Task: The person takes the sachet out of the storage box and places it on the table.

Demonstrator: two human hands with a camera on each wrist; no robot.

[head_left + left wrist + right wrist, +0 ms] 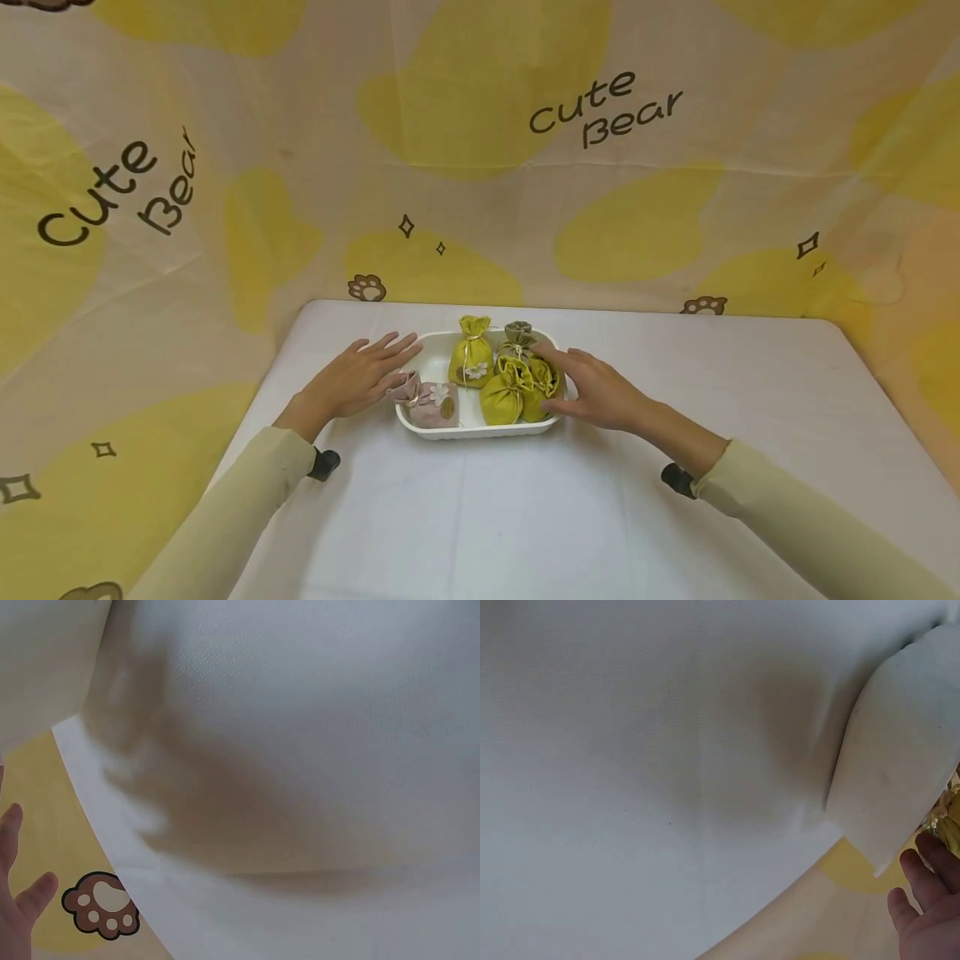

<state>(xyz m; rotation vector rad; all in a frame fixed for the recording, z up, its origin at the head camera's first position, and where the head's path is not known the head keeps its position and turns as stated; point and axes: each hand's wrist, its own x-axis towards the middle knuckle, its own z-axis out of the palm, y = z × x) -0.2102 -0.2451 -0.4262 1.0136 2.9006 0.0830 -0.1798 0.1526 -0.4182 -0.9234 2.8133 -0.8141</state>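
Observation:
Small drawstring pouches lie in a white oval tray [465,432]. At its left end rests a pink pouch [433,407] with a white flower, its gathered neck over the rim. My left hand [356,379] hovers beside that end, fingers extended toward the pink pouch. A yellow pouch [471,367] with a flower stands at the back middle. To its right are a grey pouch [517,337] and yellow-green pouches [502,402]. Over the tray's right end reaches my right hand [600,392], thumb and fingers spread apart, fingertips right at the grey and yellow-green pouches.
The tray stands on a white-covered table [465,517], near its back edge. Behind and beside it hangs a yellow and beige printed cloth [480,167]. Dark wrist cameras show under both sleeves, such as the left one [324,465].

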